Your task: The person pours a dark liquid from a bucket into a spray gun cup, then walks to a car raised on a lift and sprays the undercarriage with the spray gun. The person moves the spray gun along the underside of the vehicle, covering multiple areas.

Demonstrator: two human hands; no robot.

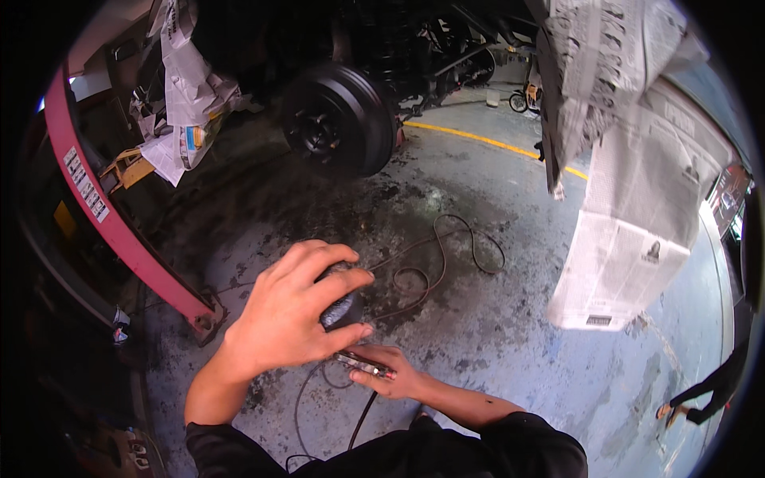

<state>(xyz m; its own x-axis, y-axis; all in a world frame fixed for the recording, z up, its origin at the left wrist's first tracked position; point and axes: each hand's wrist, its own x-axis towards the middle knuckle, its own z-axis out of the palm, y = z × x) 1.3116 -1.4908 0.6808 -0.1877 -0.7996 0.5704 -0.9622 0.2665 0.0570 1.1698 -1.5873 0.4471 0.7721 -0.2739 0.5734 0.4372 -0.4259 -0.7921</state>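
Note:
My left hand curls its fingers and thumb round a dark, rounded cup with a shiny, wrinkled surface. Just below it, my right hand grips what looks like a spray gun, its metal body showing between thumb and fingers. The cup seems to sit on this gun, though my left hand covers much of the join. From beneath the right hand a black hose hangs toward the floor. Beyond both hands, a black brake drum is mounted under the raised vehicle.
A red lift post slants along the left. Newspaper sheets hang from the vehicle at right, and more newspaper covers parts at left. A loose hose coils on the stained floor. Another person's arm shows at far right.

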